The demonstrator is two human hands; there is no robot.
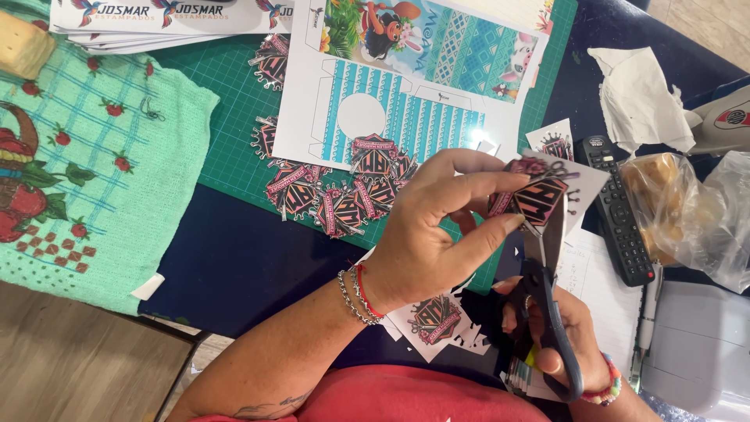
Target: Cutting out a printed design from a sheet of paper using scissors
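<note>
My left hand pinches a printed paper emblem, thumb under and fingers curled over its edge, keeping it lifted off the desk so the blades can get round its outline. My right hand is closed through the loops of the scissors, blades pointing up into the emblem's lower edge, a little apart by the look of them. Cut emblems lie heaped on the green mat, just beyond my left hand, within reach yet away from the blades. More paper pieces sit below my left wrist. A printed sheet with blue patterned panels lies flat on the mat beyond the heap. A cloth with a fruit pattern lies to the left; a black remote and a clear bag lie to the right, a crumpled tissue beyond them.
</note>
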